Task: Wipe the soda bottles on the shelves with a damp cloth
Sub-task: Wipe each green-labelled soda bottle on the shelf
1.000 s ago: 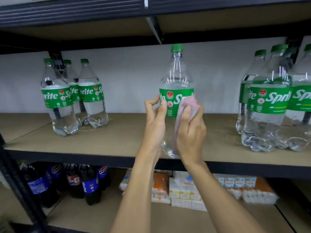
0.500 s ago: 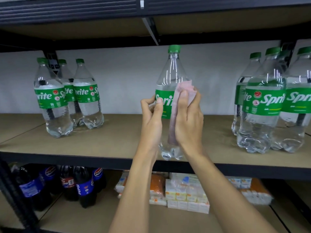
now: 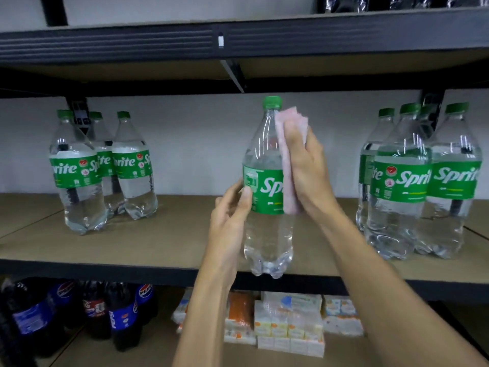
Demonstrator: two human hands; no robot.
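Nearest, the left hand (image 3: 232, 210) has its grip curled round the held Sprite bottle (image 3: 266, 234) at the lower edge of the green label, thumb on the front. The right hand (image 3: 308, 168) has its grip bent round a pink cloth (image 3: 287, 154) and presses it against the bottle's right side, from the neck down past the label. The bottle is upright with its green cap on. Its base shows just over the front edge of the shelf (image 3: 172, 234), about midway along it. On the lower shelf (image 3: 153, 350), dark Pepsi bottles (image 3: 121, 316) stand at the left and small cartons (image 3: 288, 327) lie near the middle. Farther back on the upper board, 3 Sprite bottles (image 3: 79, 181) cluster toward the left end, and several more Sprite bottles (image 3: 402, 186) stand packed together at the right end. A white wall (image 3: 198, 144) closes the back.
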